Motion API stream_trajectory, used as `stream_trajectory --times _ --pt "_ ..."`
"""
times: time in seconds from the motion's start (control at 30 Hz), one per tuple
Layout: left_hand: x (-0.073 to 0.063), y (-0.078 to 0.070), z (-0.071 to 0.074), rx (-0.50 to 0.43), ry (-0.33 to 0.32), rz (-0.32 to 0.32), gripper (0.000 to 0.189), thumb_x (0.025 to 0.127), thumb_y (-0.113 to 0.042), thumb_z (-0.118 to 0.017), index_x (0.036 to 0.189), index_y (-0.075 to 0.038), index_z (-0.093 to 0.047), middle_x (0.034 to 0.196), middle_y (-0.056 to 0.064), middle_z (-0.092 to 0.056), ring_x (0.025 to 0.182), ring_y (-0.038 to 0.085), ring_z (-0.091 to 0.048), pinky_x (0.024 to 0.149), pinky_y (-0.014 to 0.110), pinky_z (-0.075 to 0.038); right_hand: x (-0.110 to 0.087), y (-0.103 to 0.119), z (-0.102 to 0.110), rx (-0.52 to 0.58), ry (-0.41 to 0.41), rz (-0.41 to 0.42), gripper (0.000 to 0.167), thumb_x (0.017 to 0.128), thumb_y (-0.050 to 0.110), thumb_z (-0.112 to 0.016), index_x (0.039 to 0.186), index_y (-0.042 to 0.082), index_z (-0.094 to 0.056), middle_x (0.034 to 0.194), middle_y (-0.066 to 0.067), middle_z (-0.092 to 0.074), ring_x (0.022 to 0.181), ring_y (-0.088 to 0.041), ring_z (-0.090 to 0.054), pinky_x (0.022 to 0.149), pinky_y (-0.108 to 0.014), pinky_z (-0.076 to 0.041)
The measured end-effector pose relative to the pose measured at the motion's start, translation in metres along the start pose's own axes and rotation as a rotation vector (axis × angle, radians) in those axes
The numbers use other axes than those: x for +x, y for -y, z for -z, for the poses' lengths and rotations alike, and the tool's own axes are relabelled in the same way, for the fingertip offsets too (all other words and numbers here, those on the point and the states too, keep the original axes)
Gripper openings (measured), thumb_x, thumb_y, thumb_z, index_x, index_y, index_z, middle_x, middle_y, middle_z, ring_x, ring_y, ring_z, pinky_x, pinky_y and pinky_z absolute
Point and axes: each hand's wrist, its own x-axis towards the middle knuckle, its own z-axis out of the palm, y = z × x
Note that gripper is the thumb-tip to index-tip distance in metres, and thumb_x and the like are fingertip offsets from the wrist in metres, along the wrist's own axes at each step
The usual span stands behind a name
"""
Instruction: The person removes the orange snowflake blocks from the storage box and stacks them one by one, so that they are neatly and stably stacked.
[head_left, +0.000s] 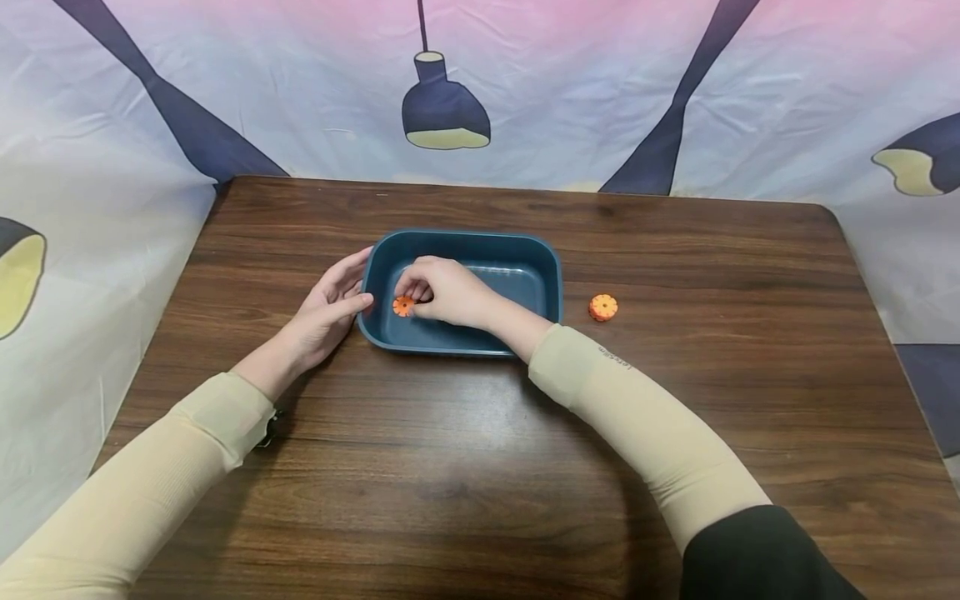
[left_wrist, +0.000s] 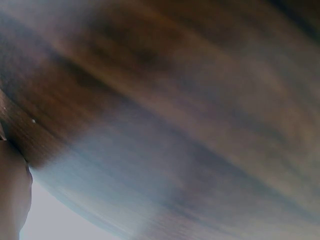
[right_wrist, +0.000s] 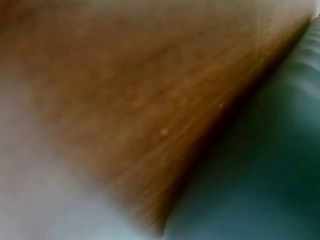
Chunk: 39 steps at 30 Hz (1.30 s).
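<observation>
Two orange gear discs: one (head_left: 403, 306) lies flat, pinched by the right hand (head_left: 448, 292) inside the blue tub (head_left: 480, 250), long axis left-right, mid-frame; the other (head_left: 603, 307) right of it. Left hand (head_left: 330, 312), fingers relaxed, touches its left wall.

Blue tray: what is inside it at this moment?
Inside the blue tray, the right hand pinches an orange gear-shaped piece near its left end. The hand and wrist cover part of the floor, so anything beneath them cannot be seen. The left hand rests against the outer rim.

Bare table (head_left: 465, 467) lies open in front — the blue tub's (head_left: 551, 275) walls hem the sides; backdrop (head_left: 570, 100) blocks beyond.
</observation>
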Motion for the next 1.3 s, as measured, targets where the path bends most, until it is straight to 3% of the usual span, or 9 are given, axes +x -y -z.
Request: stream_trajectory --times 0.47,0.8,1.07,1.3 --pt "0.0000 -0.0014 -0.0002 0.017 0.001 0.018 0.061 0.109 -0.001 -0.052 0.165 -0.020 -0.037 0.153 -0.012 -0.050 0.139 0.003 -0.049 0.104 0.016 -0.047 0.0034 -0.0073 -0.0059 -0.114 0.002 0.043 0.031 0.098 0.008 -0.076 0.129 0.009 -0.073 0.129 -0.006 -0.069 0.121 -0.020 -0.064 0.109 -0.031 -0.050" --pt "-0.0007 -0.0045 -0.0006 0.017 0.000 0.017 0.061 0.109 -0.001 -0.052 0.165 -0.019 -0.036 0.152 -0.012 -0.050 0.138 0.003 -0.049 0.104 0.016 -0.047 0.0053 -0.0050 -0.0058 -0.196 0.062 0.064 0.042 0.098 0.014 -0.079 0.138 0.009 -0.069 0.144 -0.006 -0.066 0.142 -0.022 -0.055 0.125 -0.034 -0.037" --pt "-0.0007 -0.0039 -0.0005 0.007 0.000 0.001 0.061 0.108 0.001 -0.052 0.164 -0.019 -0.038 0.151 -0.012 -0.051 0.138 0.003 -0.050 0.103 0.015 -0.047 0.0058 -0.0044 -0.0081 -0.202 0.047 0.057 0.030 0.100 0.013 -0.076 0.130 0.010 -0.072 0.135 -0.005 -0.069 0.134 -0.021 -0.059 0.122 -0.034 -0.039" --pt "-0.0007 -0.0018 -0.0017 0.014 -0.006 0.004 0.061 0.108 0.001 -0.052 0.164 -0.019 -0.038 0.151 -0.014 -0.051 0.138 0.000 -0.049 0.108 0.015 -0.045 0.0053 -0.0064 -0.0094 -0.184 0.040 0.014 0.029 0.097 0.013 -0.079 0.126 0.011 -0.073 0.130 -0.004 -0.069 0.124 -0.019 -0.063 0.112 -0.032 -0.048"
